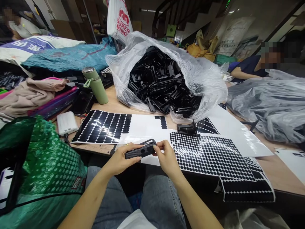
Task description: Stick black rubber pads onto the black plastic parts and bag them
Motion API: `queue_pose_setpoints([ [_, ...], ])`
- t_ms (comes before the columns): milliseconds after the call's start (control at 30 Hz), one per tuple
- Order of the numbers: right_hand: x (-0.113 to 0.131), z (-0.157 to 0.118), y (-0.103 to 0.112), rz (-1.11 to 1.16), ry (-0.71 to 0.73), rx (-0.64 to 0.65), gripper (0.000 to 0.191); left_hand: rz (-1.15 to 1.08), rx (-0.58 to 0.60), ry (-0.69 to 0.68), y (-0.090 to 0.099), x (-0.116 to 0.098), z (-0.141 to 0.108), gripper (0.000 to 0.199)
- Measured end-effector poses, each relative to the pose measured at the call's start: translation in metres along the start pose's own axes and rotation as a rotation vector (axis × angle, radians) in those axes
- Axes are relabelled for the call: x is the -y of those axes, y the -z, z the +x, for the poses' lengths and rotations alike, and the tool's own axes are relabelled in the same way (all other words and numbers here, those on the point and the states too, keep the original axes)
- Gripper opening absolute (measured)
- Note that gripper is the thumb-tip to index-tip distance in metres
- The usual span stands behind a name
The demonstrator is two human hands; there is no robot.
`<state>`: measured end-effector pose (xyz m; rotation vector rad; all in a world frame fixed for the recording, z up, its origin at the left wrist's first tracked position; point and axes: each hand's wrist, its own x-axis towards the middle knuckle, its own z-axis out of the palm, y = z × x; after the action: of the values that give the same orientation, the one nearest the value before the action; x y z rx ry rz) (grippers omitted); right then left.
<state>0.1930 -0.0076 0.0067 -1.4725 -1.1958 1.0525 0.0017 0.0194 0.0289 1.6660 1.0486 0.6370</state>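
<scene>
A long black plastic bracket [140,151] with a woven-look face, a dark round spot and a thin loop along its back is held above my lap, at the table's front edge. My left hand [121,159] grips its left end, thumb on the near side. At its right end my right hand [166,156] pinches with thumb and fingers; whether a small sticker is between them I cannot tell. Just beyond my hands lie a sheet of black oblong stickers [105,126] and, to the right, a sheet of black round stickers [212,156].
A clear plastic bag [209,86] full of black brackets [162,82] stands at the back. Several finished-looking brackets [187,128] lie before it. A green flask [96,86], white power bank [67,123] and green bag [52,159] are on the left. A person [247,68] sits far right.
</scene>
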Motion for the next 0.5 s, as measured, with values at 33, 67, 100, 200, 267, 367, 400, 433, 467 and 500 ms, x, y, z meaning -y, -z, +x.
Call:
queue_pose_setpoints([
  [33,-0.005,0.004,0.004,-0.037,-0.002,-0.043,0.02,-0.062,0.004,0.047,-0.002,0.002,0.001,0.039],
  [67,-0.01,0.009,0.01,-0.108,-0.004,-0.106,0.02,-0.149,-0.002,0.099,-0.003,0.004,0.002,0.042],
  [100,-0.016,0.015,0.018,-0.221,-0.011,-0.175,0.018,-0.256,-0.024,0.153,-0.004,0.007,0.004,0.046],
  [200,-0.036,0.037,0.045,-0.626,-0.072,-0.295,0.013,-0.623,-0.182,0.304,-0.005,0.016,0.013,0.046],
  [267,-0.047,0.05,0.058,-0.732,-0.125,-0.266,0.008,-0.8,-0.299,0.395,-0.004,0.022,0.021,0.041],
  [367,-0.054,0.061,0.066,-0.74,-0.179,-0.241,0.006,-0.864,-0.365,0.426,-0.005,0.029,0.03,0.036],
  [400,-0.053,0.062,0.067,-0.739,-0.191,-0.239,0.006,-0.845,-0.374,0.408,-0.006,0.031,0.031,0.037],
  [433,-0.051,0.061,0.066,-0.735,-0.198,-0.237,0.006,-0.813,-0.382,0.389,-0.007,0.033,0.032,0.04],
  [467,-0.048,0.059,0.065,-0.728,-0.198,-0.236,0.007,-0.773,-0.395,0.371,-0.009,0.035,0.033,0.043],
  [500,-0.043,0.055,0.062,-0.722,-0.187,-0.232,0.009,-0.729,-0.411,0.353,-0.012,0.036,0.033,0.045],
])
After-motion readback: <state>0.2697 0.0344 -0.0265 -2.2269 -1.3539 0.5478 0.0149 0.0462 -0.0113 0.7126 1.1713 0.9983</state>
